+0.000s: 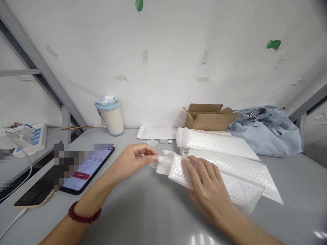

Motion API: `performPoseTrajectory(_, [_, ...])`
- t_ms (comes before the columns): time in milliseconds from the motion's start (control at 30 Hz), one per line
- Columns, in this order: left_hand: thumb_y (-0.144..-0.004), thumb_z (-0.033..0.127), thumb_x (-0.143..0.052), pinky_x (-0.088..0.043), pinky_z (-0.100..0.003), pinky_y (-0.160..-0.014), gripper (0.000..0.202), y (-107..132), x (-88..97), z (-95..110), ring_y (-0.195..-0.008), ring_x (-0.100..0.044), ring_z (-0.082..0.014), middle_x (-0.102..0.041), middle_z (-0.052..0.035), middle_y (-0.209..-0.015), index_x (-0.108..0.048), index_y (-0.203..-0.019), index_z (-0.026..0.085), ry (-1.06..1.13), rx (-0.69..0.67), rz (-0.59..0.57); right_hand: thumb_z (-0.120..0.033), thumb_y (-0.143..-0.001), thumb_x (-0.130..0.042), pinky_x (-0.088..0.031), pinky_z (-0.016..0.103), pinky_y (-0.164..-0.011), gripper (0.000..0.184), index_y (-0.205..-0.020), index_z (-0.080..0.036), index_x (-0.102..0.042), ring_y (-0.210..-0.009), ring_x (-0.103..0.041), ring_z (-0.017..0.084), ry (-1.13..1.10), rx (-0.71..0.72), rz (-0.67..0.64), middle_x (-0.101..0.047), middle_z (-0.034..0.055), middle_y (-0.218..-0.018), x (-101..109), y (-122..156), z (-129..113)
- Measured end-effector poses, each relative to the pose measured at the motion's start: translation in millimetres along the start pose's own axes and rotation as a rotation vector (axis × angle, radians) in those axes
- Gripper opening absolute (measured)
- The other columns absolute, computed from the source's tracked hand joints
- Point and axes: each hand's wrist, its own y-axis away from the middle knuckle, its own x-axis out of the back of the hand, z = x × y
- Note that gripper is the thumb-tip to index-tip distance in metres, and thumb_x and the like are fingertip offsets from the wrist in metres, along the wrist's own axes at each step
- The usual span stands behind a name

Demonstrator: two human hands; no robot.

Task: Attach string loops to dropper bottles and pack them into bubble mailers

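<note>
My left hand (pixel 134 160) pinches a small white object (pixel 160 159) at the open mouth of a white bubble mailer (pixel 178 172) lying on the grey table (pixel 143 211). The object's exact kind is too small to tell. My right hand (pixel 204 183) rests flat on the mailer, fingers spread, pressing it down. A red bead bracelet (pixel 84 214) is on my left wrist. More white bubble mailers (pixel 217 143) lie stacked behind and to the right.
A phone with a timer on its screen (pixel 89 166) lies at the left beside another phone (pixel 35 195). A blue-lidded cup (pixel 111 115), an open cardboard box (pixel 209 117), a blue cloth bundle (pixel 268 131) and a power strip (pixel 28 137) stand along the back.
</note>
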Motion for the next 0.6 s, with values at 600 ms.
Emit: performPoseTrajectory(600, [-0.086,0.03,-0.045,-0.046,-0.037,-0.08,0.026,-30,1.6,-63,-0.102,-0.054,-0.0278,-0.063,-0.0105,-0.099,-0.063,-0.098,0.017,-0.83,-0.043,0.261,-0.001,-0.077,-0.045,-0.046,0.043,-0.073,0.041,-0.118,-0.005,-0.049,-0.099,-0.051,0.031,-0.049,-0.036,0.009,-0.058,0.0214,-0.108,1,-1,3])
